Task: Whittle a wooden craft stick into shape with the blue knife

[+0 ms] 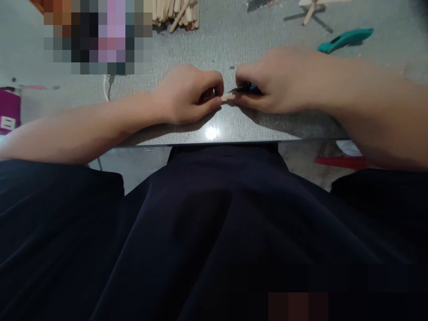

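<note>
My left hand [190, 93] rests on the grey table [227, 49] near its front edge, fingers curled and pinching one end of a small pale wooden stick [228, 96]. My right hand [274, 82] is closed round a small cutting tool with a blue body and dark blade [249, 88]. The blade tip meets the stick between the two hands. Most of the stick and tool is hidden by my fingers.
A heap of wooden sticks [177, 13] lies at the table's far edge. A teal utility knife [346, 39] sits at the far right, with glued sticks [310, 11] beyond it. A white cable [106, 87] and a magenta object [8, 111] are at the left.
</note>
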`<state>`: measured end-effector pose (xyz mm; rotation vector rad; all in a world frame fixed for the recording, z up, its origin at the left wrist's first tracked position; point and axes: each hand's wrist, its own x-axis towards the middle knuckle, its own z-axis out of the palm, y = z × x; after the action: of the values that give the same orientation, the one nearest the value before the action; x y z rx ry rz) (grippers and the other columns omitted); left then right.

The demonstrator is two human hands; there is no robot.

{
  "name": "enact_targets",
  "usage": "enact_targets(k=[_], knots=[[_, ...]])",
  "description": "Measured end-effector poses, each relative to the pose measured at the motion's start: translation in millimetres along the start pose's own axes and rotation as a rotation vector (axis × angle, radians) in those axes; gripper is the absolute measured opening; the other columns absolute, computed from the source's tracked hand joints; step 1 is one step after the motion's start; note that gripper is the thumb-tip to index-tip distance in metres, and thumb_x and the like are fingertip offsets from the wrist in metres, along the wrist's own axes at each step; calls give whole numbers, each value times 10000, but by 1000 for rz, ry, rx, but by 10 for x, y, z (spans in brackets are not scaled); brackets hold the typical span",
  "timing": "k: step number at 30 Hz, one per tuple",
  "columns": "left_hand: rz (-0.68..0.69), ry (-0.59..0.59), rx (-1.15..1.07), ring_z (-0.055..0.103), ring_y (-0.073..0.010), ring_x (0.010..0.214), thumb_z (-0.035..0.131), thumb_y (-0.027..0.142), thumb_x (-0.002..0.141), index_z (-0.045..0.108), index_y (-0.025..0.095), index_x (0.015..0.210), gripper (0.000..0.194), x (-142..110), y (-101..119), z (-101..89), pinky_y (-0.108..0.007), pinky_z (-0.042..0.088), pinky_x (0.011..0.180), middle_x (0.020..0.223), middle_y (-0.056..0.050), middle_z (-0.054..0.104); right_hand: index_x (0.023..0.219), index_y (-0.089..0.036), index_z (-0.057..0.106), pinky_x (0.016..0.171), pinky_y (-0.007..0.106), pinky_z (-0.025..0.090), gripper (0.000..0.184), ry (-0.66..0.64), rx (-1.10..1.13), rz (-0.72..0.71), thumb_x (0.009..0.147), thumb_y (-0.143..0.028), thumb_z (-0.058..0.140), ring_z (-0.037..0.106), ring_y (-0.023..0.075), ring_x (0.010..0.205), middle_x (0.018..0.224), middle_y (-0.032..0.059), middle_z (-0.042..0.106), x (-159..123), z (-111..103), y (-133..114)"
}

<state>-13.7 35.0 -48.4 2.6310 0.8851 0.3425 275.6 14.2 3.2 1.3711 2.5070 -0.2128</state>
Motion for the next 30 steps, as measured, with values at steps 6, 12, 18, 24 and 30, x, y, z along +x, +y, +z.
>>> enact_targets(k=[6, 12, 18, 24, 30], knots=[[-34, -14, -35, 676, -330, 804, 647, 644, 1115, 861, 427, 1207, 318, 5, -12, -13, -540, 463, 839, 780, -23, 756, 1205, -332, 683, 715, 478, 383, 527, 9, 16, -14, 1223, -813, 469, 539, 316, 720, 831, 93, 659, 20, 28, 29], [-73, -28, -26, 721, -362, 876, 638, 677, 1103, 884, 452, 1212, 351, 5, 58, -51, -560, 498, 871, 814, -29, 788, 1152, -338, 699, 718, 482, 377, 501, 34, 42, -32, 1220, -804, 527, 566, 307, 707, 833, 91, 706, 33, 73, 90], [-20, 9, 5, 759, -346, 892, 652, 666, 1149, 879, 422, 1197, 337, -3, 23, -30, -522, 490, 808, 768, -21, 754, 1120, -320, 627, 714, 490, 396, 531, 23, 47, -51, 1170, -820, 457, 553, 314, 717, 873, 112, 710, 31, 40, 94], [-24, -5, 28, 705, -335, 817, 639, 643, 1139, 882, 413, 1221, 344, 5, 19, -31, -525, 451, 788, 796, -29, 761, 1332, -404, 811, 801, 548, 433, 619, 26, 75, -31, 1075, -836, 449, 670, 444, 888, 846, 164, 723, 23, 22, 55], [12, -10, 26, 597, -286, 734, 628, 686, 1124, 848, 395, 1252, 387, 7, -2, -30, -510, 395, 765, 794, -15, 756, 1440, -368, 873, 834, 541, 473, 739, 41, 38, -16, 1085, -871, 464, 699, 443, 903, 840, 156, 726, 40, 49, 37]])
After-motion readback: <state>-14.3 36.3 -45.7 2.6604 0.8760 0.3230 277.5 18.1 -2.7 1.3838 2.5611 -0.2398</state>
